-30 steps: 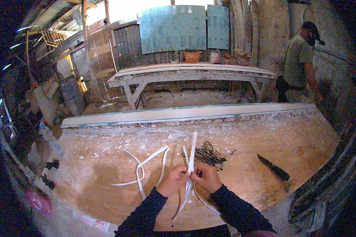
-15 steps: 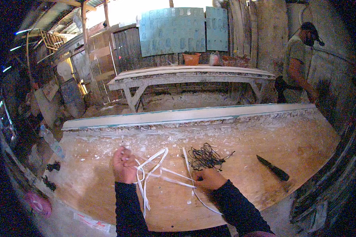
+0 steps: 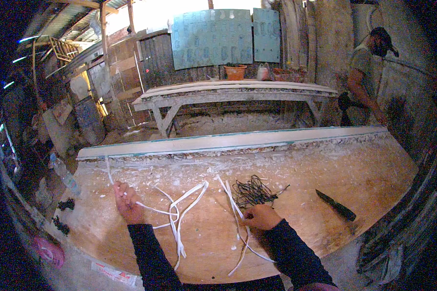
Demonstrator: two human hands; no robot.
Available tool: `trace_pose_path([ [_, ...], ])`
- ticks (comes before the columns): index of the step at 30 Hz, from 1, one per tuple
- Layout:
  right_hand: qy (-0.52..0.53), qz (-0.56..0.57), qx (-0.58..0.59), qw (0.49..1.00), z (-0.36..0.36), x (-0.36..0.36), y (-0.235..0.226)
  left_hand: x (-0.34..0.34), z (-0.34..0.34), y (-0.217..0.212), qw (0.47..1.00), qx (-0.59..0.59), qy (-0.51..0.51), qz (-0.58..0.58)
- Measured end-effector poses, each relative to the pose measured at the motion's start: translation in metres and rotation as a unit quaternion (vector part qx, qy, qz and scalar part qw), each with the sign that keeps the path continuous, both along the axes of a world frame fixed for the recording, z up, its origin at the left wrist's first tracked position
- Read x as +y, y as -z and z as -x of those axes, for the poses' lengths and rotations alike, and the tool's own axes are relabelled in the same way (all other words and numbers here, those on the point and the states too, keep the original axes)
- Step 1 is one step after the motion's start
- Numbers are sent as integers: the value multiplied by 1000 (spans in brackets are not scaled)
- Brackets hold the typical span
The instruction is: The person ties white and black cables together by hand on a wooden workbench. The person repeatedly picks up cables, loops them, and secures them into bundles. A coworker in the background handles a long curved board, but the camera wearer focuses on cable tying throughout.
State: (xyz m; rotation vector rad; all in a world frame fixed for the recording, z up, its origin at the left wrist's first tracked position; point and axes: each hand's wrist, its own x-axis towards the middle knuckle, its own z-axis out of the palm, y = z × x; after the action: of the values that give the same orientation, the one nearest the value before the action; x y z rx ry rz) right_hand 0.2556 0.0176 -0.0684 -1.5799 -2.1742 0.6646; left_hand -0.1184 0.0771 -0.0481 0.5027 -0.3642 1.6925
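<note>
My left hand is closed round a thin white strip, one end of which sticks up past the fingers toward the long board. Between my hands a looped heap of white strips lies on the plywood tabletop. With fingers pinched together, my right hand grips more white strips; their ends stick out above it and trail below. Just beyond that hand is a tangle of thin black cords. A dark knife rests farther right, apart from both hands.
A long white board with a green edge runs along the table's far side. Behind it stands a dusty bench with an orange pot. At the right a person stands. Small black bundles and a plastic bottle are at the left.
My left hand has moved left and slightly nearer, drawing a white strip away from the heap. The strip that stretched across to my right hand no longer spans the gap. My right hand barely moved.
</note>
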Motion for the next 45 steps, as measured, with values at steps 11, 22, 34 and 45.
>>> trace_pose_path([
  [11,82,149,536,827,16,-5,-14,-36,-119,-20,724,667,-172,43],
  [22,77,119,540,830,6,-1,-22,-24,-147,5,574,800,-138,-105],
  [34,-35,153,837,524,-41,7,-28,-12,-135,12,533,811,-230,-73],
  [45,93,8,799,594,-60,10,-26,-7,-141,37,551,822,-144,-5],
])
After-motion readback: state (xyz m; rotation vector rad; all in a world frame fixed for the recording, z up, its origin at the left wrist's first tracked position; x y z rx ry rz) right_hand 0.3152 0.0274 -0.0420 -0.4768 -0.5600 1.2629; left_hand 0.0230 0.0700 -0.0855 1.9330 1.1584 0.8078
